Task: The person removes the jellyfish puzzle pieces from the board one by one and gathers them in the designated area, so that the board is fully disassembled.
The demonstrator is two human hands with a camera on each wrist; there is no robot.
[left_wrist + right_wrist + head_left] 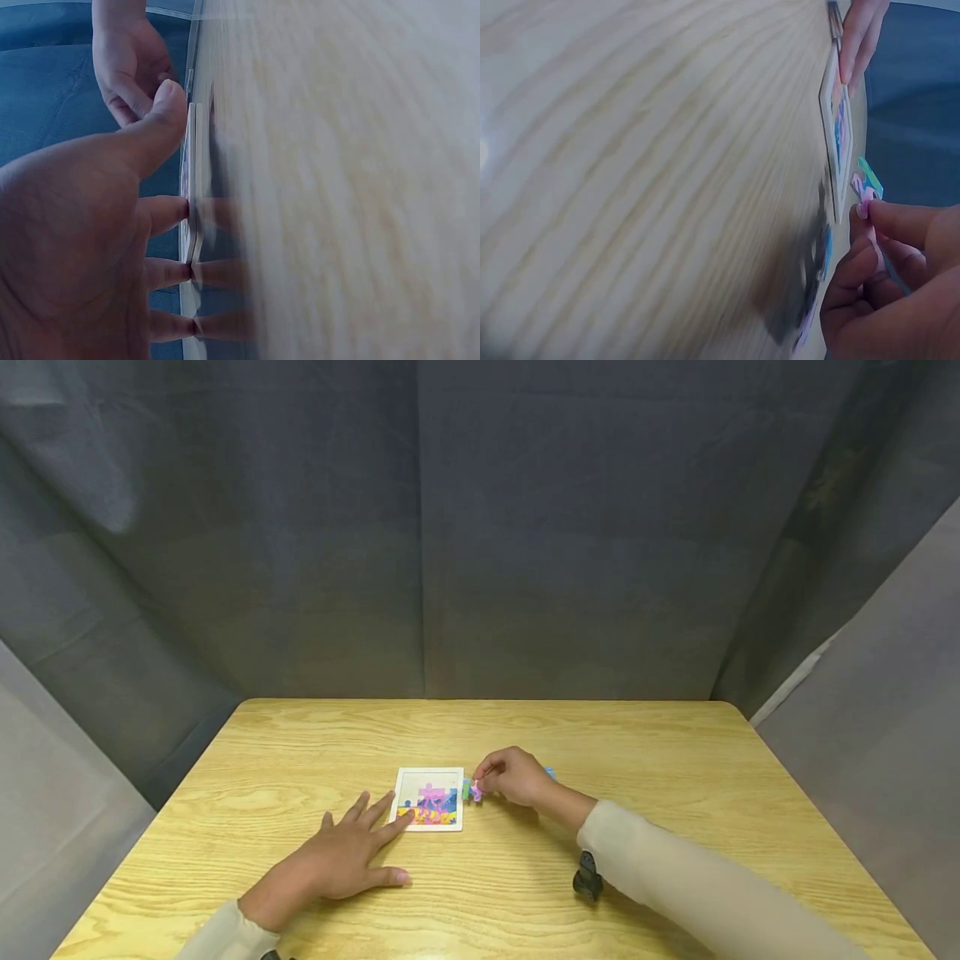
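A white-framed jigsaw puzzle (429, 771) lies on the table, its lower part filled with pink, blue and yellow pieces and its upper part bare. My left hand (341, 856) is spread with straight fingers at its left side, the fingertips touching the frame. Just off the puzzle's right edge, my right hand (516, 777) pinches a jigsaw piece (868, 187) in pink, green and blue between thumb and finger. In the right wrist view that piece is held above the tabletop.
Loose blue and pink jigsaw pieces (826, 251) lie on the wooden table (600, 735) under and beyond the right hand. Dark curtains (570, 527) hang behind the table's far edge. A black strap (587, 877) hangs at the right sleeve.
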